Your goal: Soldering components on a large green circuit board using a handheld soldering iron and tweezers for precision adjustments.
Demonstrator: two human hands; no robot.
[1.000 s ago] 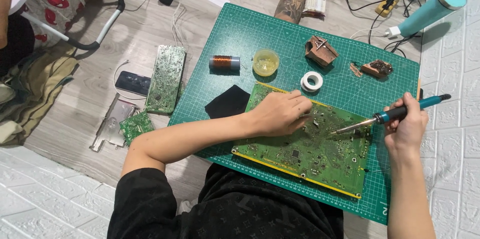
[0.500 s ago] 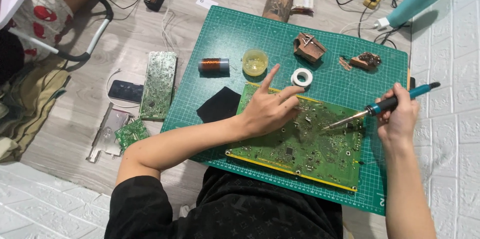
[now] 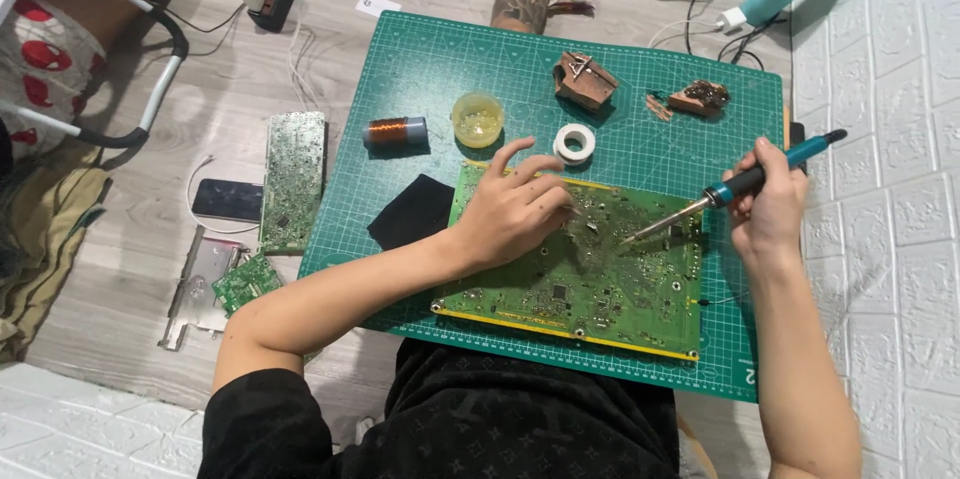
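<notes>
A large green circuit board (image 3: pixel 590 284) lies on a green cutting mat (image 3: pixel 430 69) in front of me. My left hand (image 3: pixel 510 209) rests on the board's upper left part, fingers spread, fingertips near the board's middle. It holds nothing that I can see. My right hand (image 3: pixel 770 204) grips a soldering iron (image 3: pixel 735 184) with a teal and black handle. The iron's metal tip touches the board just right of my left fingertips.
On the mat behind the board sit a copper wire spool (image 3: pixel 395 131), a small yellow pot (image 3: pixel 477 119), a white tape roll (image 3: pixel 574 143), a black pad (image 3: pixel 412 211) and two brown scrap pieces (image 3: pixel 585 81). Smaller circuit boards (image 3: pixel 293 179) and a phone (image 3: pixel 228 201) lie on the floor at left.
My left hand has lowered its raised finger and spread flat on the board. The view has shifted slightly; the iron stays at the board.
</notes>
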